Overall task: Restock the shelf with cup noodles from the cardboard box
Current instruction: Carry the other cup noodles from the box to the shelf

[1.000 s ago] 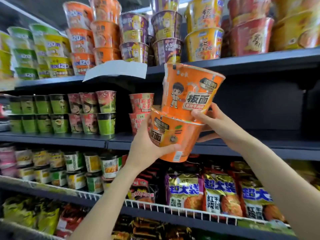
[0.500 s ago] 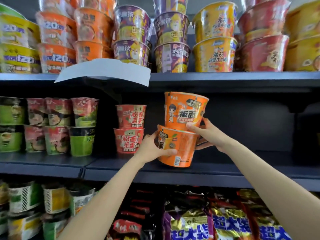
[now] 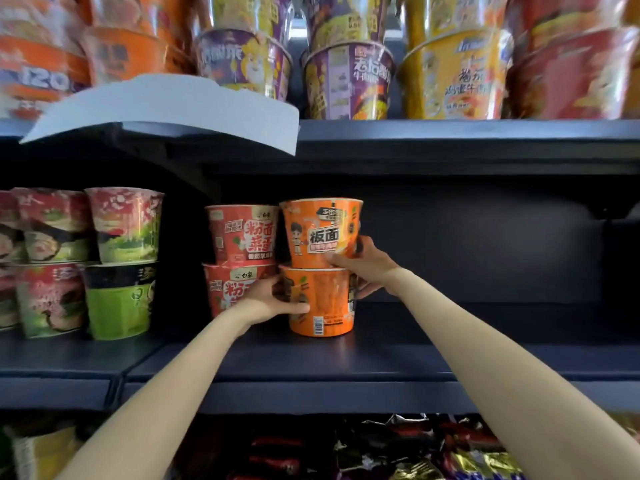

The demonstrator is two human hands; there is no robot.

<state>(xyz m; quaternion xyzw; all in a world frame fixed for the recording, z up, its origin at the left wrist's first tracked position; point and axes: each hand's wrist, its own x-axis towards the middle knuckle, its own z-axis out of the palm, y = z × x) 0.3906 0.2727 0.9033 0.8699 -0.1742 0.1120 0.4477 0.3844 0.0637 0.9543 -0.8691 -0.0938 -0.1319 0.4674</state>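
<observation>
**shelfwatcher:** Two orange cup noodles are stacked on the dark middle shelf point(image 3: 398, 358), the lower orange cup point(image 3: 323, 303) standing on the board and the upper orange cup point(image 3: 320, 230) sitting on its lid. Both are sealed, so the contents can't be seen. The upper one reads "板面" beside a cartoon boy; the lower one shows a barcode near its base.

**noodle_nerd:** And the hands?

**shelfwatcher:** The person's left hand point(image 3: 268, 303) is curled round the lower cup from its 9 o'clock side, thumb across the front. The right hand point(image 3: 363, 263) grips at the 3 o'clock side, fingers pinching the upper cup's base while the lower fingers wrap behind the bottom cup.

**noodle_nerd:** Anything next to them?

**shelfwatcher:** Just beside at 9 o'clock is a stack of two red cups point(image 3: 242, 237), labelled "白家" and "粉面菜蛋". Further toward 9 o'clock sit pink and green cups point(image 3: 121, 265), two high, print too blurred to read. On the top shelf at 12 o'clock are purple tubs point(image 3: 349, 81), yellow tubs point(image 3: 453, 77) and red ones, plus orange tubs marked "120" at 10 o'clock. A white paper sheet point(image 3: 173, 112) hangs over that shelf's edge.
</observation>
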